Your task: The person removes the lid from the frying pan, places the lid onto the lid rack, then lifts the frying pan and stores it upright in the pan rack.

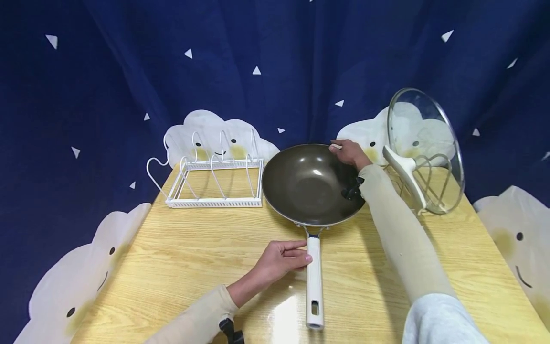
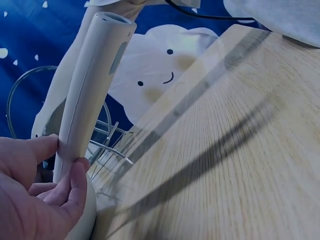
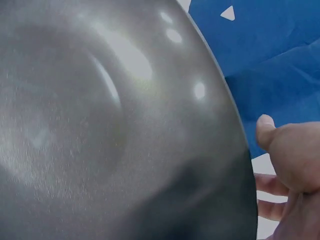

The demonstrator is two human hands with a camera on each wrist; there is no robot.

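Note:
A dark wok (image 1: 311,184) with a pale rim is in the middle of the head view, its white handle (image 1: 314,286) toward me. My left hand (image 1: 285,258) pinches that handle near the pan, thumb on one side and fingers on the other. In the left wrist view the handle (image 2: 92,85) stands above the tabletop, its shadow apart from it. At the far right rim is my right hand (image 1: 349,154). Its thumb sticks up off the rim in the right wrist view, while the other fingers (image 3: 271,185) reach behind the wok's edge (image 3: 245,135).
Left of the wok, a white wire rack (image 1: 215,202) with upright loops sits on the wooden table (image 1: 206,239). A glass lid (image 1: 429,129) with a white knob leans upright in a wire stand (image 1: 438,184) at the right. Behind hangs a dark blue curtain (image 1: 258,38).

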